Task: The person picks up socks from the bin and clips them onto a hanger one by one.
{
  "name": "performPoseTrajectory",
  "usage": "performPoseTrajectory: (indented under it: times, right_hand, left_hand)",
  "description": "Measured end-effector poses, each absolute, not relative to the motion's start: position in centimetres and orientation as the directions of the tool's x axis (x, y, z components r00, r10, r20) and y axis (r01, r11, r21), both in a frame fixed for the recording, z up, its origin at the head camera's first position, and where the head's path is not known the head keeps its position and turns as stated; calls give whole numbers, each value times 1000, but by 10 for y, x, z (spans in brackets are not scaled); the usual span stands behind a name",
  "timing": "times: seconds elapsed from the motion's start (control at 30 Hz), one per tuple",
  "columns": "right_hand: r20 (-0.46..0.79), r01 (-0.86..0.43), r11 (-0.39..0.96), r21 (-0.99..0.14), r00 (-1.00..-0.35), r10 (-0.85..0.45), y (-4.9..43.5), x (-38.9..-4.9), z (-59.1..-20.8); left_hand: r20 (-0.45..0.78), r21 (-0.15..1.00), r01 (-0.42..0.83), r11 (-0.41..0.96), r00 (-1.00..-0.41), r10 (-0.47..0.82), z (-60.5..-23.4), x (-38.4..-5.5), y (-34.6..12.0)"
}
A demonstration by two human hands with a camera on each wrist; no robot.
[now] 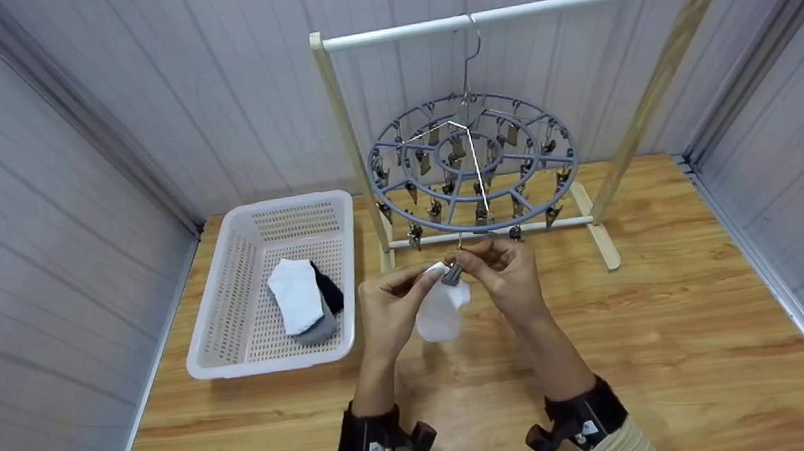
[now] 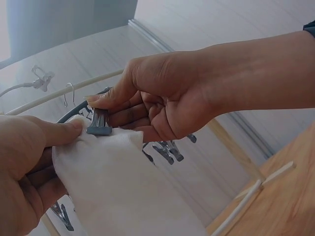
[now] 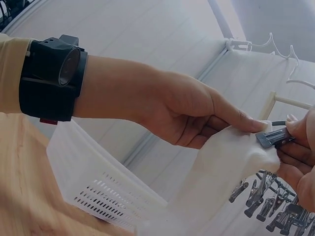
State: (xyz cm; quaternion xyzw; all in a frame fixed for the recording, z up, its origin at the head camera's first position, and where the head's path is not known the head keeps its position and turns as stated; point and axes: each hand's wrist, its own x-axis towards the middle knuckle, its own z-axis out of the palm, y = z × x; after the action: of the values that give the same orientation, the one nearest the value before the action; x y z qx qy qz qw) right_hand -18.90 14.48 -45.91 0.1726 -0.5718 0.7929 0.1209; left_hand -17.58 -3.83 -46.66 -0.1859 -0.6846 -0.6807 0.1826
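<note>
A white sock (image 1: 438, 318) hangs by its cuff from my left hand (image 1: 387, 311), which pinches one side of the opening between thumb and fingers. My right hand (image 1: 515, 281) pinches the handles of a grey metal clip (image 1: 452, 274) beside it. In the left wrist view the clip (image 2: 100, 124) overlaps the sock's cuff (image 2: 129, 136), close to my left thumb. This clip hangs at the front of a round grey hanger (image 1: 476, 228) that carries several more clips. From the right wrist view, the sock (image 3: 221, 160) droops below both hands.
The hanger hooks over the white bar (image 1: 535, 7) of a wooden-legged rack. A white perforated basket (image 1: 270, 368) stands on the wooden surface to the left, with a white sock (image 1: 296, 296), a grey piece (image 1: 319, 330) and a black piece (image 1: 329, 291) inside. Pale panels enclose the sides and back.
</note>
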Motion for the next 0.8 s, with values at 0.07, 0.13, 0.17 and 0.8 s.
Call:
performPoseTrajectory:
  times: [0.07, 0.13, 0.17, 0.8]
  right_hand:
    - [404, -380, -311, -871, -915, -14, 145, -189, -459]
    - [390, -366, -304, -880, -921, -21, 145, -188, -458]
    - [383, -359, -299, -884, -923, -25, 145, -188, -458]
    - [339, -338, -30, -941, -940, -33, 159, -187, -446]
  left_hand:
    - [502, 865, 502, 6, -865, 3, -466, -176, -38]
    - [502, 865, 502, 3, -865, 1, -466, -176, -38]
    - [502, 865, 502, 1, -865, 0, -466, -176, -38]
    - [451, 893, 450, 25, -892, -20, -465, -175, -44]
